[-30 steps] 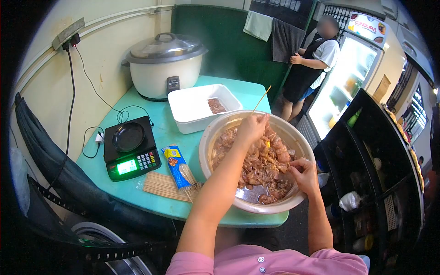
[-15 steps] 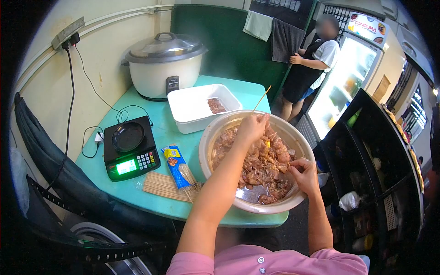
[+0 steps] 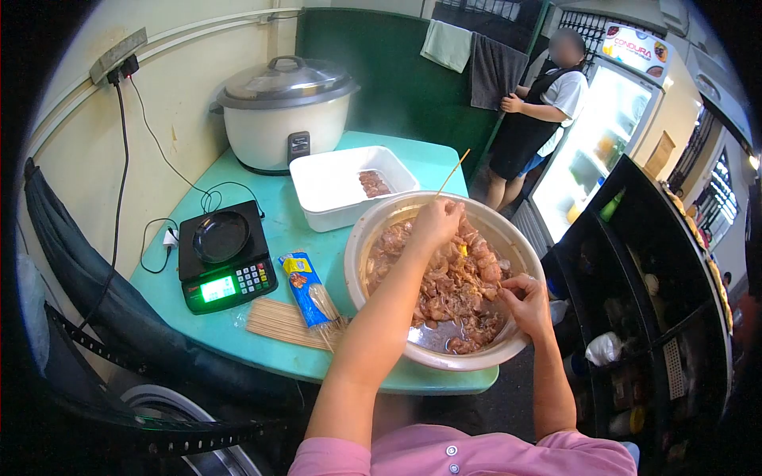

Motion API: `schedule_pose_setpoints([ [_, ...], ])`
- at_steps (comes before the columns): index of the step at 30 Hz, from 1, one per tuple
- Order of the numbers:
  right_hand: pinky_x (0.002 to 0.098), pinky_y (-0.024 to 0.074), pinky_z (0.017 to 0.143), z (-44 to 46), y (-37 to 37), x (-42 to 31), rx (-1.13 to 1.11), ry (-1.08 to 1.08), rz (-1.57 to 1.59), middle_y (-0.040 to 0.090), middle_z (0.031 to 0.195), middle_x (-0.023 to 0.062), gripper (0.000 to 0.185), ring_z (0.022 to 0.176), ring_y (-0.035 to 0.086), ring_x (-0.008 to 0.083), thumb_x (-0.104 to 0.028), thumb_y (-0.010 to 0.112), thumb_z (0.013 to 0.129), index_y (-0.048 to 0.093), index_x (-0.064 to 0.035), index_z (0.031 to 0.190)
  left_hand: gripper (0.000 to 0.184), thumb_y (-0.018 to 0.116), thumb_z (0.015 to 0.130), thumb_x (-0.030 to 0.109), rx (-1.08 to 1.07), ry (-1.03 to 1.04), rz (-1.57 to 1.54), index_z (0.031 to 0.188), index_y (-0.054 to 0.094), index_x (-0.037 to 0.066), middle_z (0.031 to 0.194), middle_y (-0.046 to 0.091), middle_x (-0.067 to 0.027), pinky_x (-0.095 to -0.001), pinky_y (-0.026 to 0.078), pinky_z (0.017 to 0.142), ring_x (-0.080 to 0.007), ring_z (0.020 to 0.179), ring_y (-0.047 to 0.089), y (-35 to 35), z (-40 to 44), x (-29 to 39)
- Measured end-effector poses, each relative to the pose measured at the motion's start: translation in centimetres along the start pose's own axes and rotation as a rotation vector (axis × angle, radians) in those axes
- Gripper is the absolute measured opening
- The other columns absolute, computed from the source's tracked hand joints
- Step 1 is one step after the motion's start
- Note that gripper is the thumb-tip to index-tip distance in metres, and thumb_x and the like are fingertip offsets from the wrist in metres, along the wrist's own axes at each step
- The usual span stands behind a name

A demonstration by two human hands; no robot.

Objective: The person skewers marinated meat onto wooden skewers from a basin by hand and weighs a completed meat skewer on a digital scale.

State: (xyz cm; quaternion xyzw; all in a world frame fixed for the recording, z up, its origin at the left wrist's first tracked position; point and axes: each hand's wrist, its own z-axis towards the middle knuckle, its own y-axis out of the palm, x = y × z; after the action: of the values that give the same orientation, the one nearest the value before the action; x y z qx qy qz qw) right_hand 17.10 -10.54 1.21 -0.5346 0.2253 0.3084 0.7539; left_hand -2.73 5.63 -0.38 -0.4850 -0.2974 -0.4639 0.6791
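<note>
A wide beige basin [image 3: 359,274] full of raw marinated meat pieces [image 3: 452,289] and some liquid stands at the table's front right. Over its far side, my left hand [image 3: 438,224] is closed on a thin bamboo skewer [image 3: 454,170], whose bare upper end points up and right. The skewer's lower part is hidden by my hand, so I cannot tell whether meat is on it. My right hand [image 3: 525,303] is at the basin's right side with thumb and fingers pinched together at the edge of the meat. What lies between those fingertips is too small to make out.
Behind the basin, a white tub [image 3: 317,190] holds skewered-looking meat [image 3: 373,184]. To the left are bamboo sticks [image 3: 278,321], a blue packet [image 3: 303,285] and a lit scale [image 3: 226,262]. A rice cooker [image 3: 286,119] stands behind; a person [image 3: 540,111] is near the fridge [image 3: 595,147].
</note>
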Motion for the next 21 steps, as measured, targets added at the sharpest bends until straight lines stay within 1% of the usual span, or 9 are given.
schedule_pose_setpoints([
  [2, 0.0255, 0.0444, 0.058, 0.0, -0.01, 0.0, 0.0, 0.0, -0.004, 0.063, 0.071, 0.0076, 0.013, 0.063, 0.058, 0.0112, -0.005, 0.069, 0.075, 0.068, 0.0039, 0.084, 0.033, 0.056, 0.091, 0.033, -0.009, -0.015, -0.003, 0.09, 0.07, 0.003, 0.084, 0.07, -0.0145, -0.0357, 0.05, 0.075, -0.0271, 0.081, 0.067, 0.03, 0.01, 0.0],
  [4, 0.0255, 0.0444, 0.058, 0.03, 0.02, 0.13, -0.004, 0.006, -0.005, 0.063, 0.071, 0.0078, 0.013, 0.063, 0.058, 0.0114, -0.004, 0.069, 0.075, 0.068, 0.0042, 0.085, 0.033, 0.056, 0.091, 0.032, 0.03, 0.021, 0.03, 0.091, 0.07, 0.002, 0.084, 0.07, -0.0147, -0.035, 0.05, 0.074, -0.0258, 0.08, 0.068, 0.12, 0.03, -0.07],
  [8, 0.0255, 0.0445, 0.058, 0.06, 0.06, 0.21, 0.0, -0.01, 0.0, 0.063, 0.072, 0.0081, 0.013, 0.063, 0.058, 0.0116, -0.004, 0.069, 0.075, 0.068, 0.0046, 0.085, 0.033, 0.056, 0.091, 0.032, 0.001, 0.009, 0.003, 0.091, 0.071, 0.002, 0.084, 0.07, -0.0148, -0.0345, 0.05, 0.074, -0.0251, 0.079, 0.068, -0.06, -0.08, 0.14],
  [10, 0.0256, 0.0447, 0.059, 0.08, 0.14, 0.46, 0.004, -0.01, 0.026, 0.063, 0.072, 0.0082, 0.013, 0.063, 0.058, 0.0118, -0.004, 0.068, 0.075, 0.068, 0.0049, 0.084, 0.032, 0.057, 0.09, 0.032, 0.023, -0.001, 0.012, 0.093, 0.071, 0.003, 0.084, 0.07, -0.0149, -0.0344, 0.05, 0.074, -0.0254, 0.08, 0.068, 0.31, 0.1, -0.23],
  [17, 0.0264, 0.0455, 0.059, 0.06, 0.04, -0.09, 0.006, -0.019, -0.004, 0.064, 0.072, 0.0087, 0.014, 0.063, 0.059, 0.0131, -0.005, 0.069, 0.075, 0.068, 0.0043, 0.085, 0.033, 0.056, 0.091, 0.032, 0.005, 0.022, 0.034, 0.094, 0.07, 0.003, 0.084, 0.07, -0.0147, -0.036, 0.05, 0.075, -0.0273, 0.08, 0.067, -0.14, -0.14, 0.12],
  [19, 0.0265, 0.0462, 0.06, 0.09, -0.04, -0.04, -0.006, -0.035, -0.005, 0.064, 0.072, 0.0091, 0.015, 0.064, 0.06, 0.0136, -0.006, 0.069, 0.075, 0.069, 0.0038, 0.086, 0.037, 0.058, 0.087, 0.034, -0.019, 0.009, -0.063, 0.095, 0.067, -0.002, 0.092, 0.067, -0.0238, -0.044, 0.05, 0.081, -0.0391, 0.091, 0.064, -0.38, -0.31, 0.37],
  [20, 0.0265, 0.0462, 0.06, 0.1, -0.07, 0.02, -0.002, -0.032, -0.009, 0.064, 0.072, 0.0091, 0.015, 0.064, 0.06, 0.0136, -0.006, 0.069, 0.075, 0.069, 0.0038, 0.086, 0.037, 0.058, 0.087, 0.034, -0.022, 0.011, -0.067, 0.095, 0.067, -0.002, 0.092, 0.067, -0.0238, -0.044, 0.05, 0.081, -0.0391, 0.091, 0.064, -0.51, -0.35, 0.52],
  [21, 0.0256, 0.045, 0.059, 0.1, -0.04, 0.14, 0.001, -0.044, -0.032, 0.063, 0.071, 0.0062, 0.013, 0.064, 0.058, 0.0111, -0.006, 0.07, 0.075, 0.069, 0.003, 0.084, 0.037, 0.058, 0.087, 0.033, -0.031, 0.006, -0.066, 0.094, 0.067, -0.002, 0.091, 0.067, -0.0233, -0.0439, 0.05, 0.081, -0.0388, 0.09, 0.064, -0.48, -0.27, 0.41],
])
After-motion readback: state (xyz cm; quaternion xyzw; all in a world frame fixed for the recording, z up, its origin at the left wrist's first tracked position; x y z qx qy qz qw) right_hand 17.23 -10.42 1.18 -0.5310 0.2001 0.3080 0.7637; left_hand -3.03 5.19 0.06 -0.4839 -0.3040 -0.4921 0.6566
